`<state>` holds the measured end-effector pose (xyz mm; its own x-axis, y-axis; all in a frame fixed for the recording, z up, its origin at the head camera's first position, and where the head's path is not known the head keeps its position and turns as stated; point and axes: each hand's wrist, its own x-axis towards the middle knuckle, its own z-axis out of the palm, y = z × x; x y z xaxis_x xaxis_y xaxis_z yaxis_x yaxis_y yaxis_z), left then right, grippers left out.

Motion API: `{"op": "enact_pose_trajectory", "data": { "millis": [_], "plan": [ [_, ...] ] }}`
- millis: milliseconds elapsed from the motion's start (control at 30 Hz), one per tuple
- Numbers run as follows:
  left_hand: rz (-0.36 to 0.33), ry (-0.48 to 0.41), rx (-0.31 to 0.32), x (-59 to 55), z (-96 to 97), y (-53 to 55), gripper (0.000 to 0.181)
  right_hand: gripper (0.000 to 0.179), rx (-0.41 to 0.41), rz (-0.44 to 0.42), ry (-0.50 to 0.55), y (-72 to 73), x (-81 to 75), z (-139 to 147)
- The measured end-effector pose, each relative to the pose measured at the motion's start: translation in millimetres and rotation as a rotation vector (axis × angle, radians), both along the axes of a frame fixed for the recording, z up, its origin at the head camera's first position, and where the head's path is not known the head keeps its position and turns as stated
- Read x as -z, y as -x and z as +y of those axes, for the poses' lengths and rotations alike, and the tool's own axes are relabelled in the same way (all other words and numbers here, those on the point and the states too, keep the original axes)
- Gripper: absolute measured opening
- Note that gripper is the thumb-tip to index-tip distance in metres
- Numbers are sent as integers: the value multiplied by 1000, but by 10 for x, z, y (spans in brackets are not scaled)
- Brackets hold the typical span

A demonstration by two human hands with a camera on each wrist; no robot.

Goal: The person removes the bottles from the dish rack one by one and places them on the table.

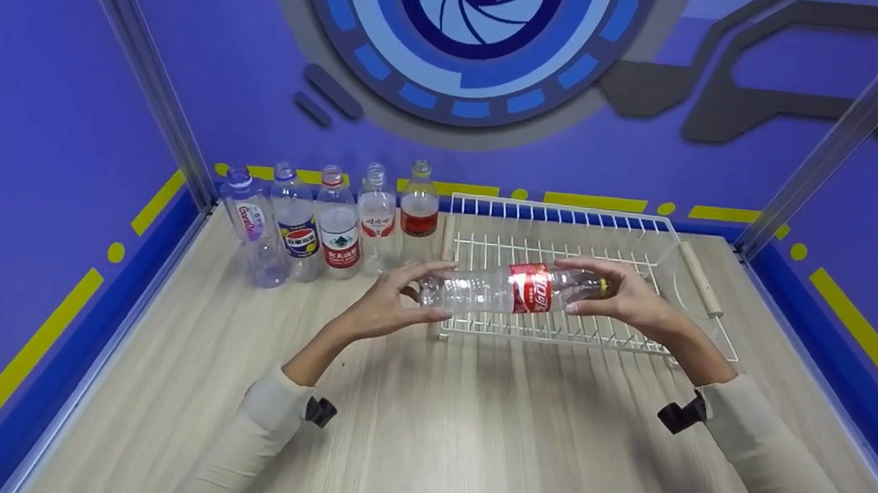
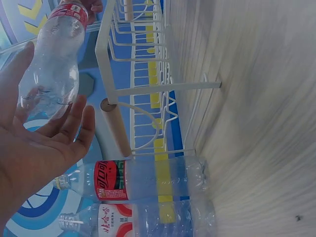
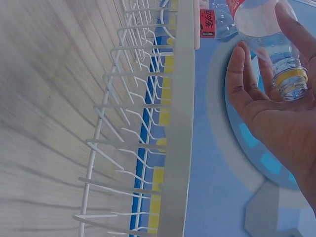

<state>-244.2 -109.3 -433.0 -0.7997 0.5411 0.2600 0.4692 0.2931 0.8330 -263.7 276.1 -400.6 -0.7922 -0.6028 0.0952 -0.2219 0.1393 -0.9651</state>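
A clear plastic bottle (image 1: 474, 290) with a red label lies sideways over the front of the white wire rack (image 1: 554, 335), held between both hands. My left hand (image 1: 387, 302) holds its base end, with the thumb on one side and the fingers on the other. At the neck end, my right hand (image 1: 628, 298) grips the bottle near the yellow ring. The right wrist view shows the uncapped mouth of this bottle (image 3: 291, 84) close to the palm. In the left wrist view the bottle's base (image 2: 49, 94) sits between thumb and fingers.
Several empty plastic bottles stand in a row left of the rack, from a purple-tinted bottle (image 1: 262, 245) to a red-labelled bottle (image 1: 420, 208). The rack has wooden handles (image 1: 700, 279) at its sides. Blue panels (image 1: 44, 181) enclose the wooden table (image 1: 399, 440).
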Motion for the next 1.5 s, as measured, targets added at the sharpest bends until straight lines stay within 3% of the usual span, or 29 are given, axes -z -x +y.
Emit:
{"op": "enact_pose_trajectory", "data": {
  "millis": [300, 567, 833, 1133, 1500],
  "plan": [
    [19, -30, -20, -22, 11, -35, 61, 64, -51, 58, -6, -6, -9, -6],
    [44, -27, -21, 9, -11, -49, 59, 64, -28, 23, 17, -21, -2, 78],
    [51, -64, -66, 61, -123, -28, 58, 64, 19, 6, 61, 7, -12, 385],
    [95, -103, -188, 82, -266, -46, 59, 51, 143, -2, 2, 75, 12, 942],
    [-35, -360, -362, 125, -533, -68, 59, 45, 187, -63, 238, 124, 48, 1655]
  ]
}}
